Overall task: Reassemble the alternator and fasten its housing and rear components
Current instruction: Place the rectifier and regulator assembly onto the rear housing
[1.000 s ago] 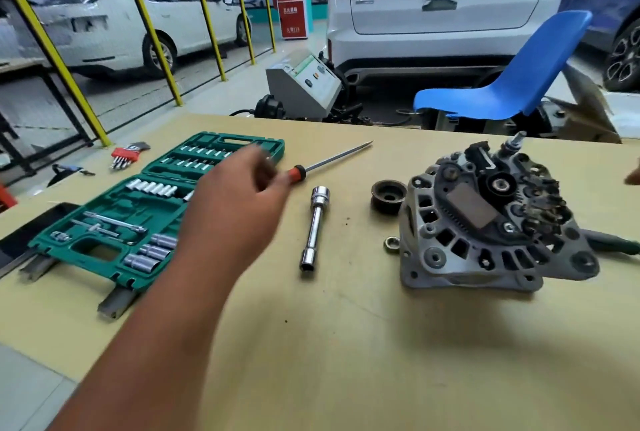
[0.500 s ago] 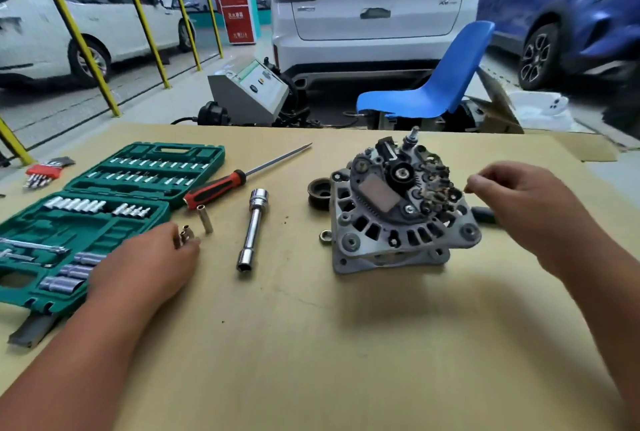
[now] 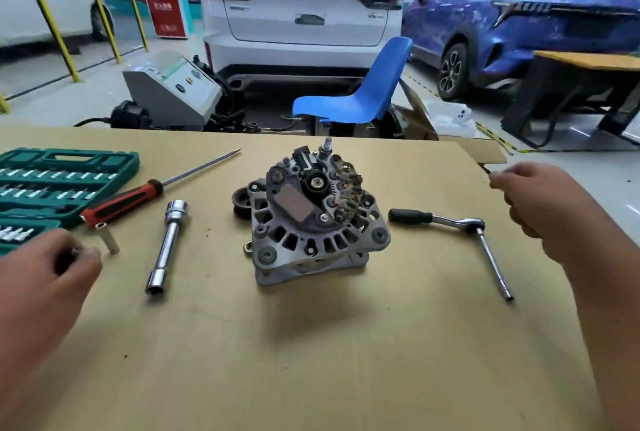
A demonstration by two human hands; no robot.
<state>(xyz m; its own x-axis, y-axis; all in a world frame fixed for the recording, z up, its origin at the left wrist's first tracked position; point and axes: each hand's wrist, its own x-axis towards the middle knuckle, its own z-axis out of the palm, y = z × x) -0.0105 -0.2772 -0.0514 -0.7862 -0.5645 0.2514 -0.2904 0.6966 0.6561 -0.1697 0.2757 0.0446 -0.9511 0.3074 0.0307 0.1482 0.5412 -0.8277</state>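
— Listing: alternator (image 3: 318,219), rear face up, midway between hands. Left hand (image 3: 45,278) curled, contents unclear. Right hand (image 3: 540,202) pinching thin dark rod (image 3: 486,170).
— Advised: hand-start straight before ratchet (image 3: 446,221) beside right hand.

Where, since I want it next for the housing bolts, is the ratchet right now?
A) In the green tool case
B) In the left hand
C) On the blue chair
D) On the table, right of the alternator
D: the ratchet lies flat on the table, to the right of the alternator and apart from it.
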